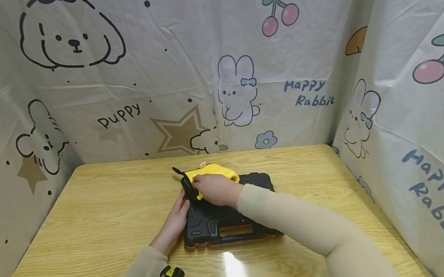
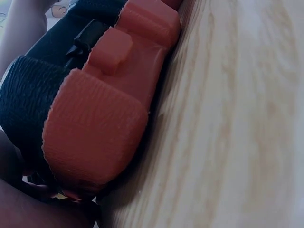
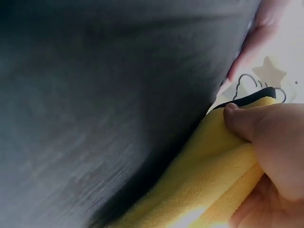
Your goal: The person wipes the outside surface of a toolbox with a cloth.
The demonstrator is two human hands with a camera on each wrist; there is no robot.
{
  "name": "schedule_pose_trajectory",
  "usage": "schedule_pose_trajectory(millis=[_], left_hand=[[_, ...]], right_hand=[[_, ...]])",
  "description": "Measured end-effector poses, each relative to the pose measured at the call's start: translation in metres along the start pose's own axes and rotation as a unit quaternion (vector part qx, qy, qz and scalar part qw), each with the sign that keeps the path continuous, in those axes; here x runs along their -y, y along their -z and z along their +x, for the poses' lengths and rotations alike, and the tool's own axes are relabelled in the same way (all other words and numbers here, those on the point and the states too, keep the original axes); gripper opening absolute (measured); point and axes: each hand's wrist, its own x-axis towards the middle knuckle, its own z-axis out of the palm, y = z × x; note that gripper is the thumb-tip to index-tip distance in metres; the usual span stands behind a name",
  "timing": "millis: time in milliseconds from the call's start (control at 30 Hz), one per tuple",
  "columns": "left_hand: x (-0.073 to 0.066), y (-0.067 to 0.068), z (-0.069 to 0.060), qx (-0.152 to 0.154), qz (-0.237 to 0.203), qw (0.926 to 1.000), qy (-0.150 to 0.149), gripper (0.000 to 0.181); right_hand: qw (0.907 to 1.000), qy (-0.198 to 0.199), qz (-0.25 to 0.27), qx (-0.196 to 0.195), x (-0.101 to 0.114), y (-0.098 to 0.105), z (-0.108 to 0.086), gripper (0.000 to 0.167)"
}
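A plastic carrying case point(image 1: 208, 223) lies on the table, its lid black and its lower half orange. In the left wrist view its orange end point(image 2: 95, 130) with a latch sits low against the tabletop. My left hand point(image 1: 175, 219) holds the left edge of the case, thumb near the lid's rim and fingers along the side. My right hand point(image 1: 215, 189) grips a yellow cloth point(image 1: 212, 169) with a black border over the lid's far left part. Seen from the right wrist, the thumb presses on the fluffy cloth point(image 3: 204, 175) beside the dark lid point(image 3: 104, 118).
The light wood table point(image 1: 107, 215) extends on both sides of the case. Curtains point(image 1: 155, 74) printed with cartoon animals hang behind and at both sides. A black strap device point(image 1: 173, 274) sits on my left wrist.
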Motion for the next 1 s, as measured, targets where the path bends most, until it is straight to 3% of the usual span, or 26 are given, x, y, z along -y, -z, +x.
schedule_pose_trajectory(millis=[233,533,767,1000], left_hand=[[-0.001,-0.002,0.0,0.002,-0.005,1.0,0.008,0.059],[0.001,-0.003,-0.001,-0.011,0.0,0.9999,0.003,0.057],[0.003,-0.003,-0.002,-0.009,-0.021,0.9997,0.011,0.055],[0.002,-0.003,-0.004,-0.014,-0.037,0.9992,0.012,0.058]], right_hand=[[0.9987,0.029,-0.042,0.007,0.014,0.004,-0.019,0.043],[0.9941,0.05,-0.095,-0.013,0.029,-0.004,-0.039,0.045],[0.9894,0.071,-0.125,-0.023,0.038,-0.01,-0.054,0.063],[0.9858,0.095,-0.135,-0.031,0.048,-0.01,-0.072,0.05]])
